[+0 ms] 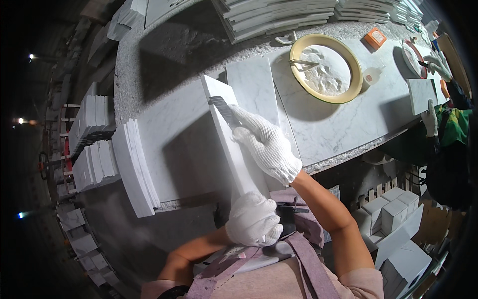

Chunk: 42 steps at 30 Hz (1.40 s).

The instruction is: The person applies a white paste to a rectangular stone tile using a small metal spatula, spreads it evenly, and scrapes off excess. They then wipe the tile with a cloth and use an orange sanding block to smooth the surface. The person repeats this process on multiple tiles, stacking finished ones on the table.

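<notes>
A long white marble slab (217,92) stands tilted in front of me, its far end over the bench and its near end close to my body. My left hand (254,219), in a white knit glove, is wrapped round the near end. In the same kind of glove, my right hand (266,142) grips a flat grey blade (225,110), which lies against the slab's long edge near the far end. The blade's handle is hidden in the glove. Beneath the slab, another pale marble piece (251,82) lies on the bench.
To the right sits a yellow-rimmed bowl (355,67) of white powdery material, beside an orange box (375,38) and a small translucent bottle (372,75). Marble stacks (279,17) line the back; more slabs (134,164) stand left. At far right, a co-worker's gloved hand (429,118) holds a tile (422,96).
</notes>
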Motion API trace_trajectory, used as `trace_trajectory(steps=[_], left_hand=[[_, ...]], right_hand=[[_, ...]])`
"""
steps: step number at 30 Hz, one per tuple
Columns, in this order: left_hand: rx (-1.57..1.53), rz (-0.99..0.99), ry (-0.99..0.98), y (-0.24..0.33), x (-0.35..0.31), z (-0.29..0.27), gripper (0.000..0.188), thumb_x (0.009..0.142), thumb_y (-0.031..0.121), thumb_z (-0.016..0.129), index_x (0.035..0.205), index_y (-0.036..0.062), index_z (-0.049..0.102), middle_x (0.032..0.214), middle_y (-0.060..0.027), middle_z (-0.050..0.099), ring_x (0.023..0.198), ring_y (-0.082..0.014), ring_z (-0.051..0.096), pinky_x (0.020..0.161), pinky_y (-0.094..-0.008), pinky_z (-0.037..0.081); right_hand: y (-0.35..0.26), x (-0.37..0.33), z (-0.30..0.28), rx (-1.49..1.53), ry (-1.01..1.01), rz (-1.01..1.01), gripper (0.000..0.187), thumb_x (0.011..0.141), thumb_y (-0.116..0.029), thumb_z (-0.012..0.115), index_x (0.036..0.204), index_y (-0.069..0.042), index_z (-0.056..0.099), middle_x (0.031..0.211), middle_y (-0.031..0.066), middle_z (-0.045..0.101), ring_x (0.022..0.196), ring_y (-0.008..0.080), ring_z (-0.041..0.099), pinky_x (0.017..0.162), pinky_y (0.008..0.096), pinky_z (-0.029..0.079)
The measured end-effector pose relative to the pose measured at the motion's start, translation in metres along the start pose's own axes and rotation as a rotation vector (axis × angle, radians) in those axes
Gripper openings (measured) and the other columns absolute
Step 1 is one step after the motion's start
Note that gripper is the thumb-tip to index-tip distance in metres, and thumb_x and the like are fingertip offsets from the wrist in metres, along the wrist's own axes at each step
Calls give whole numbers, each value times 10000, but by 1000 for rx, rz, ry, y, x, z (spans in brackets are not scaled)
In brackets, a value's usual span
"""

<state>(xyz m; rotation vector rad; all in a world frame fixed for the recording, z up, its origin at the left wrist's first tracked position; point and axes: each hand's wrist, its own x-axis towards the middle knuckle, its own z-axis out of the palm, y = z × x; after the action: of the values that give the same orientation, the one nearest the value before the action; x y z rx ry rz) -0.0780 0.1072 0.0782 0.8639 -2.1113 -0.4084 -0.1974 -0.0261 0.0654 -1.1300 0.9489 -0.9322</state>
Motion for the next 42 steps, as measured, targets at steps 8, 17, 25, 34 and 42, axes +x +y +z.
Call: trace_trajectory(steps=[8,17,25,34,42], left_hand=[[74,67,90,-2,-17,4,187,753,229,774,878,93,752,1015,-94,691,960,-323,682,923,-485,581],[73,26,78,2,-26,1,235,776,250,788,965,114,758,1118,-90,671,1087,-352,660,977,-522,568],[67,26,55,4,-3,-2,225,787,238,790,967,111,743,1010,-81,683,995,-335,688,939,-490,594],[284,203,-141,4,37,40,118,781,186,729,851,102,683,987,-88,635,1121,-344,645,932,-749,490],[219,57,-543,-4,53,86,93,694,124,688,624,67,712,768,-168,602,1134,-535,586,1108,-583,486]], right_hand=[[16,0,6,-49,-12,-178,472,1037,-98,649,1503,-67,579,1327,162,704,1157,219,701,1004,342,553],[7,2,4,130,-123,38,502,1060,-161,655,1534,-38,545,1473,89,637,1218,147,628,1038,331,542],[0,-30,-22,-26,-336,-126,487,1051,-78,619,1529,-26,546,1406,88,665,1025,129,663,956,318,551],[30,-106,-114,391,114,155,823,1022,-371,723,1599,68,335,702,-25,533,497,35,471,446,192,379],[58,-145,-130,578,473,218,350,1044,-284,704,1253,-17,617,919,61,628,695,133,589,582,271,487]])
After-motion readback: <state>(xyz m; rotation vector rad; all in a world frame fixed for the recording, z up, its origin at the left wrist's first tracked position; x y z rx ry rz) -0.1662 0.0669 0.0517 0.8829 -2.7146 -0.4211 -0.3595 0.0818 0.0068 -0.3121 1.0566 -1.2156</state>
